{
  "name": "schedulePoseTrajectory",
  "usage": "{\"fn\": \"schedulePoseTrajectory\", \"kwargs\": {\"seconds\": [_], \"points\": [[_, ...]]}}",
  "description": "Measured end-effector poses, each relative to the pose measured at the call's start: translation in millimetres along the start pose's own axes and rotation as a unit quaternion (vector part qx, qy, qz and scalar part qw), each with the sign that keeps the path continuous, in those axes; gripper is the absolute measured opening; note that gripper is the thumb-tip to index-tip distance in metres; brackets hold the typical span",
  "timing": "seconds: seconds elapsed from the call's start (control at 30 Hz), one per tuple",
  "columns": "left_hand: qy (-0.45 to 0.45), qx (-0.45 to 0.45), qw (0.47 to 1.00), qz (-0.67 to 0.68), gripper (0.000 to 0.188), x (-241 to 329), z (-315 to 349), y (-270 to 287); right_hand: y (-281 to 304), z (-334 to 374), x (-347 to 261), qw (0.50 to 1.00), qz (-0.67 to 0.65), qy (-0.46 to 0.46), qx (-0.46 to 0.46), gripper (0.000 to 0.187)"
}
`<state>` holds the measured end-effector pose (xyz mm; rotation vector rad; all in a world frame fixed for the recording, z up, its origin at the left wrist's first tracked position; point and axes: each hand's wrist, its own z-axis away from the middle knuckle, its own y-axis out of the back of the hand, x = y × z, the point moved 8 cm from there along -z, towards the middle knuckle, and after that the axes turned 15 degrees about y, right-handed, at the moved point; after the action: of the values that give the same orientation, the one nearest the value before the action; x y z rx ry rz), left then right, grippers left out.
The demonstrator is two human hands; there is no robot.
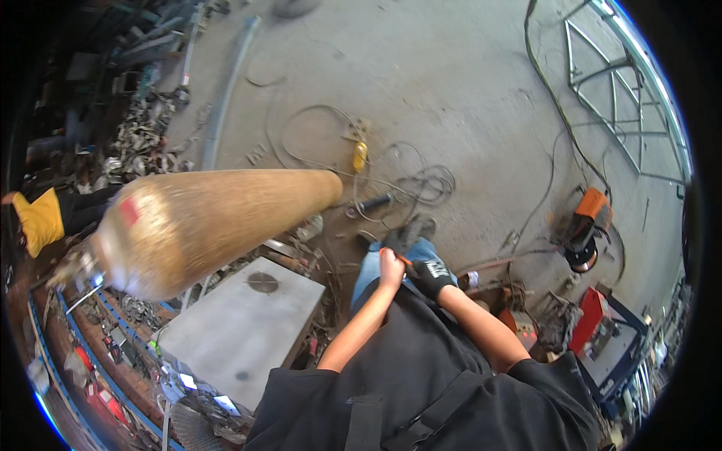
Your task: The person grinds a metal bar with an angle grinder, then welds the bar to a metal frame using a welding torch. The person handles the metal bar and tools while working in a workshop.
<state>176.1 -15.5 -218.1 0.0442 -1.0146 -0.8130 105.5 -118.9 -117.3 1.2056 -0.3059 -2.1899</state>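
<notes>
My left hand (389,268), bare, is closed in front of my waist. At its fingertips is a dark, glove-like piece (398,239) with an orange edge; its exact kind is hard to make out. My right hand (432,278) wears a black glove with white print on the back. Its fingers are bent close beside the left hand, at the orange edge, and are partly hidden. Below the hands are my blue jeans (368,272) and dark shoes (423,227).
A large tan gas cylinder (233,218) stands close on the left, beside a grey metal table (241,323). Cables and a yellow control pendant (360,156) lie ahead. An orange-black machine (590,218) and metal frame (617,98) are right. A person in yellow (39,219) is far left.
</notes>
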Motion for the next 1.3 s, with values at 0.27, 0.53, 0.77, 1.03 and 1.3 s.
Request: {"fn": "schedulePoseTrajectory", "kwargs": {"seconds": [0.27,0.53,0.77,1.03,1.3], "points": [[-0.234,0.035,0.628,-0.741,0.033,-5,-11,-64,-34,11,-1,0.998,-0.034,0.037,-0.049,0.042],[0.189,-0.06,0.927,0.319,0.049,-26,-68,-22,-28,-7,-13,0.99,-0.045,0.044,-0.126,0.031],[0.155,0.106,0.979,0.076,0.043,-29,-67,-40,-41,-11,52,0.989,-0.11,-0.063,-0.075,0.037],[0.267,0.034,0.939,0.216,0.047,-148,-116,-96,-79,-32,87,0.972,-0.207,-0.048,-0.099,0.039],[0.507,0.197,0.728,0.417,0.056,-461,-221,-118,-165,-19,154,0.784,-0.606,-0.123,-0.064,0.04]]}}
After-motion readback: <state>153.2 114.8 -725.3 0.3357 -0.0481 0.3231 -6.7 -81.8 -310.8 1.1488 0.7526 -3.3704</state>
